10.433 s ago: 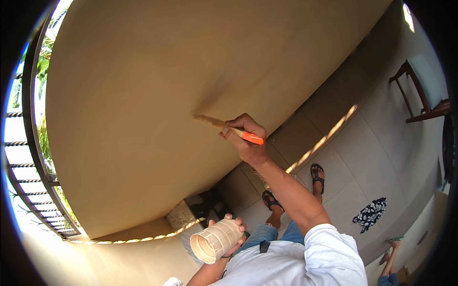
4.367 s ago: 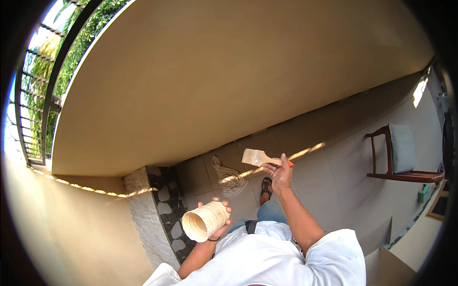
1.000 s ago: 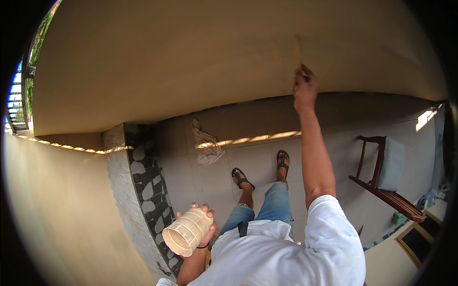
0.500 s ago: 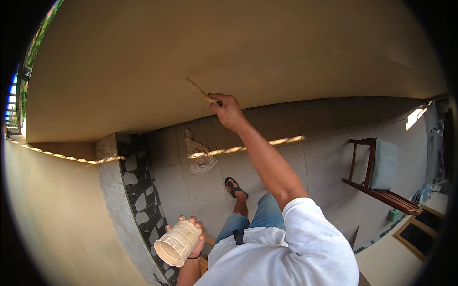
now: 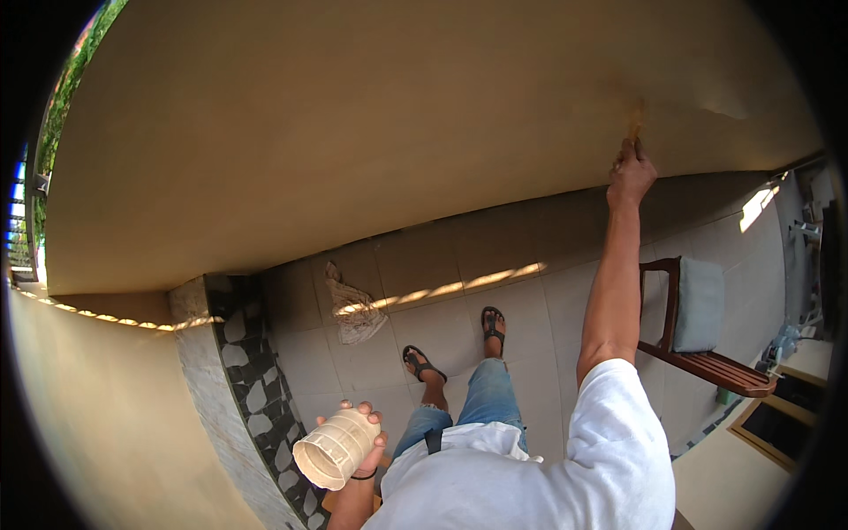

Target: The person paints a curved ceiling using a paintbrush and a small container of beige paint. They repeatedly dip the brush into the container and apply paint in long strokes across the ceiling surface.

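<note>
A cream plastic pot (image 5: 337, 449), ribbed round its side, lies tilted in my left hand (image 5: 376, 449), whose fingers wrap its far side. Its mouth faces the lower left, and I cannot see what is in it. My right arm stretches out to the far right. In its fist, my right hand (image 5: 632, 172) grips a slim tan paintbrush (image 5: 636, 124), its tip at the beige wall (image 5: 397, 115) and blurred there. The hand hides most of its handle.
A crumpled, stained cloth (image 5: 358, 314) lies on the tiled floor (image 5: 433, 300) ahead of my sandalled feet. On the right stands a wooden chair (image 5: 707, 371) with a grey-blue cushion. A stone-patterned ledge (image 5: 252, 367) runs along the left.
My right hand has swept the paintbrush far to the right along the wall. Both feet now show, where one did before. The pot stays in my left hand, hardly shifted.
</note>
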Motion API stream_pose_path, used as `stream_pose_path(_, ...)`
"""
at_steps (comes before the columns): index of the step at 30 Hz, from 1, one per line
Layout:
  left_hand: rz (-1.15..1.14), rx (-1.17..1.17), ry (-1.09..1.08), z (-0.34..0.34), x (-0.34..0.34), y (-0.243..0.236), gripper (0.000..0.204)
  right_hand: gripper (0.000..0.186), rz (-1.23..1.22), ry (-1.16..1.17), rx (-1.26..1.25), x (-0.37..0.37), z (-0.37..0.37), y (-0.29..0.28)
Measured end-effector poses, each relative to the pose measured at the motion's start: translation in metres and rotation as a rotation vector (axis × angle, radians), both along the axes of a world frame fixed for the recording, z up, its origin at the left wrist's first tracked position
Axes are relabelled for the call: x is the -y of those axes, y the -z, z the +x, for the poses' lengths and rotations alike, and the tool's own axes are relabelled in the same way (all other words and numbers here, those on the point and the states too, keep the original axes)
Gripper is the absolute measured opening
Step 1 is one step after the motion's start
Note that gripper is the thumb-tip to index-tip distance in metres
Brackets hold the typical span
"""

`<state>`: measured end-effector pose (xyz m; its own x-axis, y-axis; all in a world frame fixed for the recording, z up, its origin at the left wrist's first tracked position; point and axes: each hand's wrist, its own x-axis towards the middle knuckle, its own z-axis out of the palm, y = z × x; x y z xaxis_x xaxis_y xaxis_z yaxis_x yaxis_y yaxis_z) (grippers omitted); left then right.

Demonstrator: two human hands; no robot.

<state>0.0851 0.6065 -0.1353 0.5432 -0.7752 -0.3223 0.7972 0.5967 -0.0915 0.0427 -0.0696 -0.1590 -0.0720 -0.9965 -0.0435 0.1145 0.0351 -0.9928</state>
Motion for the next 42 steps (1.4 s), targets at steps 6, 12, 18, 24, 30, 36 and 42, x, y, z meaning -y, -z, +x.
stream_pose_path(6,-0.054,-0.004,0.058,0.005,0.046,-0.025,0.058,0.053,-0.315,-0.49,-0.475,-0.14,0.108,0.039)
stream_pose_path(12,0.029,0.065,0.115,0.006,0.067,-0.034,0.061,0.047,0.011,-0.885,-0.51,-0.111,0.085,0.019)
stream_pose_path(18,0.015,0.042,0.06,-0.006,0.075,-0.033,0.061,0.046,-0.056,-0.498,-0.298,0.022,-0.01,-0.066)
stream_pose_path(24,0.064,0.01,0.111,-0.02,0.098,-0.04,0.06,0.047,-0.56,-0.095,-0.51,-0.007,0.024,0.002)
stream_pose_path(30,0.033,0.049,0.106,-0.018,0.112,-0.045,0.06,0.048,-0.35,-0.764,-0.815,-0.103,0.062,0.093)
stream_pose_path(36,-0.007,0.054,0.108,-0.019,0.116,-0.046,0.057,0.047,-0.156,-0.683,-0.484,-0.028,0.031,-0.012)
stream_pose_path(42,-0.019,0.046,0.082,-0.021,0.117,-0.039,0.06,0.048,-0.432,-0.219,-0.273,-0.009,0.017,-0.084)
